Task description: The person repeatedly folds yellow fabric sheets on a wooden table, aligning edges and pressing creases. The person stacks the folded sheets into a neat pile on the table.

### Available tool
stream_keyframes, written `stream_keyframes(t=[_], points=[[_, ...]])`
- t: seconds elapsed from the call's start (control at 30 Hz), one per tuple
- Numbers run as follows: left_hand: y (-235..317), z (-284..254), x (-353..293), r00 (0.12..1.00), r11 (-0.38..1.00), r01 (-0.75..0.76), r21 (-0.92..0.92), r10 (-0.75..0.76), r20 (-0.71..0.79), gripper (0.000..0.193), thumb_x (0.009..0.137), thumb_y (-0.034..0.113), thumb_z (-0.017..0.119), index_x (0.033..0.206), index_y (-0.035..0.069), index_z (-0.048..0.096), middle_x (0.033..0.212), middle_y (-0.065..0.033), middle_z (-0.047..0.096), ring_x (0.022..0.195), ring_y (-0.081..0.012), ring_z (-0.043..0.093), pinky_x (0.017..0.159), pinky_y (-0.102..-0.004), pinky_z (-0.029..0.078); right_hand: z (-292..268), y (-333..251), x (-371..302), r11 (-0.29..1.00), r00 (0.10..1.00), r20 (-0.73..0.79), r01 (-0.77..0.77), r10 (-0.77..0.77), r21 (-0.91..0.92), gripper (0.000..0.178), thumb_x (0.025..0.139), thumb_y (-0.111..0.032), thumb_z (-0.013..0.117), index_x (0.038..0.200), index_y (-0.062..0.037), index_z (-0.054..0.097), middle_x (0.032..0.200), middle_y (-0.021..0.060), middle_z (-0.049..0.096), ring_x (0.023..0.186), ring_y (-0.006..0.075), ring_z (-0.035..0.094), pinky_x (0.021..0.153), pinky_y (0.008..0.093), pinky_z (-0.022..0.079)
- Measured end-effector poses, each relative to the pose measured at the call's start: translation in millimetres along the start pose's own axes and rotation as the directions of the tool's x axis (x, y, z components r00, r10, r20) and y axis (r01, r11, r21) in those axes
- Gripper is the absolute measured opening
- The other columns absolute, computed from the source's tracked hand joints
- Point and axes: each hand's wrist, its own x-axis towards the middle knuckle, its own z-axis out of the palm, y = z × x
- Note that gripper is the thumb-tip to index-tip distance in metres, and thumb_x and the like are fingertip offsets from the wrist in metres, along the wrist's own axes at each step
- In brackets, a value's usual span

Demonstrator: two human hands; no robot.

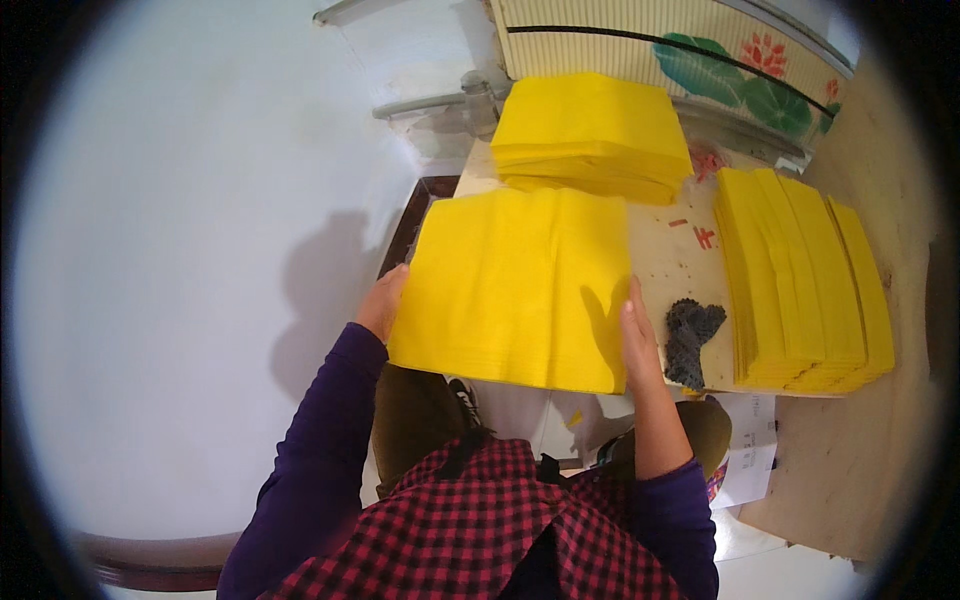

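A stack of yellow cloth-like sheets lies in front of me, its near edge reaching past the table's edge over my lap. My left hand is at the stack's left edge, its fingers partly hidden by the sheets. Along the right edge, my right hand presses in with its fingers pointing away from me, and its shadow falls on the top sheet. The stack sits between both hands. Behind it rests a second yellow stack, folded over at the near side.
Several yellow bundles lie side by side at the right. A dark grey, zigzag-edged textile piece is left of them, with small red scraps farther back. A white wall stands left; a wooden panel stands right.
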Motion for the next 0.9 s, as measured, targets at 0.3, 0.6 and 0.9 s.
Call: stream_keyframes(t=[0.3, 0.6, 0.9], points=[[-5, 20, -2, 0.973, 0.806, 0.135, -0.576, -0.216, -0.076, 0.039, 0.103, 0.016, 0.043, 0.136, -0.003, 0.047, 0.128, -0.0094, 0.058, 0.113, -0.0177, 0.057, 0.1, -0.0299, 0.043, 2, -6, 3, 1.0, 1.0, 0.002, -0.009, 0.009, -0.016, 0.069, 0.099, -0.045, 0.045, 0.149, -0.0009, 0.029, 0.157, 0.0185, 0.024, 0.146, 0.031, 0.02, 0.117, 0.0386, 0.017], [2, 18, -6, 0.963, 0.907, 0.028, -0.42, -0.136, -0.231, 0.049, 0.101, 0.016, 0.046, 0.144, -0.004, 0.036, 0.144, -0.0159, 0.045, 0.13, -0.021, 0.044, 0.105, -0.0302, 0.037, -32, -10, -14, 0.994, 0.987, -0.16, 0.033, -0.016, 0.104, 0.068, 0.098, -0.044, 0.05, 0.149, -0.004, 0.032, 0.156, 0.0165, 0.027, 0.145, 0.0311, 0.023, 0.117, 0.0404, 0.019], [90, 82, -7, 0.905, 0.903, -0.423, 0.073, 0.424, -0.005, 0.047, 0.1, 0.018, 0.048, 0.143, 0.001, 0.04, 0.147, -0.0176, 0.043, 0.139, -0.0265, 0.036, 0.114, -0.0337, 0.025, -79, 2, -29, 0.347, 0.962, -0.266, -0.269, 0.059, -0.899, 0.069, 0.095, -0.033, 0.052, 0.149, 0.0003, 0.026, 0.159, 0.0166, 0.016, 0.147, 0.0294, 0.015, 0.118, 0.044, 0.017]])
